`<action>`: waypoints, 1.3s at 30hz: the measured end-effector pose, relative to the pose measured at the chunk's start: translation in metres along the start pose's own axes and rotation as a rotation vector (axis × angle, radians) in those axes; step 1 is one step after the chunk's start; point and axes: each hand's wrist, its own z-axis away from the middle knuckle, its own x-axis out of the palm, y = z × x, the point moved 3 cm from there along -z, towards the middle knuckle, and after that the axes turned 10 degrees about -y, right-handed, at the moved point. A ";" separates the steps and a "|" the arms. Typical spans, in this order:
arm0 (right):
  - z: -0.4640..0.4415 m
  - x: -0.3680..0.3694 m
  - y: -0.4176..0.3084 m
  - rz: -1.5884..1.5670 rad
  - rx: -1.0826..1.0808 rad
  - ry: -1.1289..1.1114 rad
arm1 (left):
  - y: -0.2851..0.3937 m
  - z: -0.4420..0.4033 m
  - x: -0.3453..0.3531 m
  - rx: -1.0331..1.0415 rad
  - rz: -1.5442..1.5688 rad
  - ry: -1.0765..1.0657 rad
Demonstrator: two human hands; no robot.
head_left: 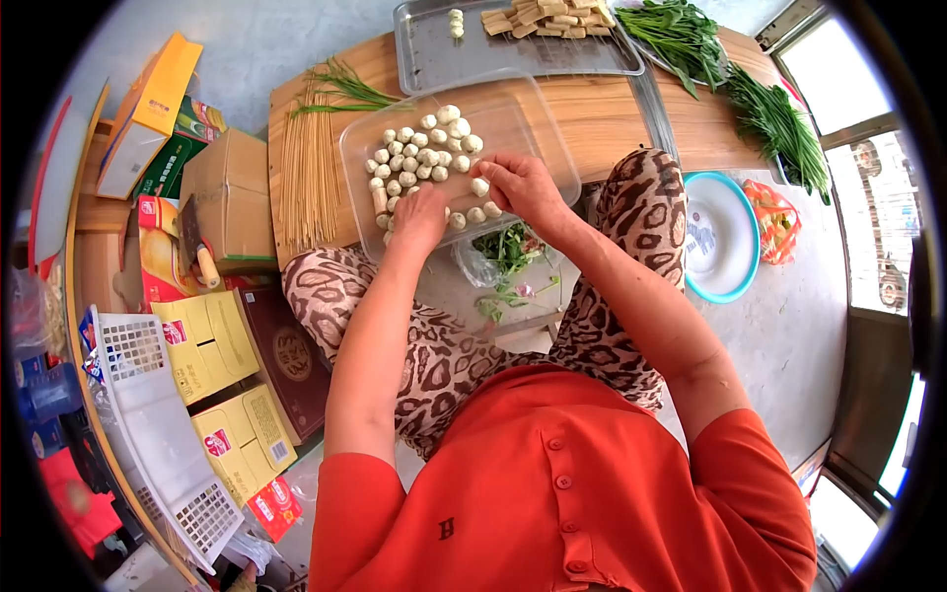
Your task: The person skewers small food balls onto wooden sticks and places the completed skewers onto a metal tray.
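Observation:
A clear plastic tub (pixel 538 109) on the wooden table holds many pale, speckled balls (pixel 410 158) that look like meatballs. My right hand (pixel 525 189) is over the tub's right part, thumb and fingers pinched on one pale ball (pixel 480 185). Beside it, my left hand (pixel 422 217) reaches over the tub's near side with its fingers curled together. What the left fingers hold, if anything, is hidden. A short tan piece (pixel 380 200) lies among the balls left of that hand. Thin wooden skewers (pixel 308 183) lie in a bundle left of the tub.
Behind the tub, a metal tray (pixel 419 59) bears tan rolled pieces (pixel 547 18) and a short stack of pale balls (pixel 456 24). Green vegetables (pixel 681 39) lie at the back right. A white-and-blue basin (pixel 747 237) stands right of my knee; cardboard boxes (pixel 232 192) stand left.

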 end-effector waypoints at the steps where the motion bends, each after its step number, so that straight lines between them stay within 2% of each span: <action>1: 0.001 -0.001 0.000 0.000 -0.004 0.002 | -0.004 -0.003 0.007 -0.001 -0.055 -0.042; 5: 0.006 -0.002 -0.004 0.020 0.008 0.007 | -0.003 -0.008 0.003 0.042 -0.026 -0.039; 7: 0.009 -0.004 -0.005 0.038 0.008 0.007 | -0.009 -0.021 -0.002 -0.068 0.686 0.059; 8: 0.011 -0.005 -0.005 0.049 0.008 -0.025 | -0.016 -0.024 -0.006 -0.129 1.144 -0.030; 11: 0.016 -0.002 -0.005 0.043 0.009 -0.093 | -0.029 -0.020 -0.027 -0.041 1.681 0.170; 12: 0.019 0.001 -0.007 0.048 0.035 -0.109 | -0.033 -0.017 -0.032 -0.084 1.817 0.190; 13: 0.021 0.003 -0.008 0.052 0.060 -0.124 | -0.036 -0.016 -0.035 -0.082 1.812 0.200; 15: 0.023 0.007 -0.011 0.081 0.062 -0.160 | -0.045 -0.018 -0.034 0.012 2.099 0.298; 21: 0.027 0.015 -0.009 0.179 0.098 -0.267 | -0.061 -0.025 -0.027 -0.007 2.194 0.347; 28: 0.028 0.016 -0.014 0.153 0.100 -0.248 | -0.062 -0.033 -0.023 0.012 2.316 0.328; 32: 0.028 0.017 -0.015 0.147 0.106 -0.256 | -0.058 -0.032 -0.025 -0.021 2.335 0.344; 39: 0.027 0.018 -0.014 0.153 0.105 -0.258 | -0.053 -0.030 -0.027 0.051 2.254 0.386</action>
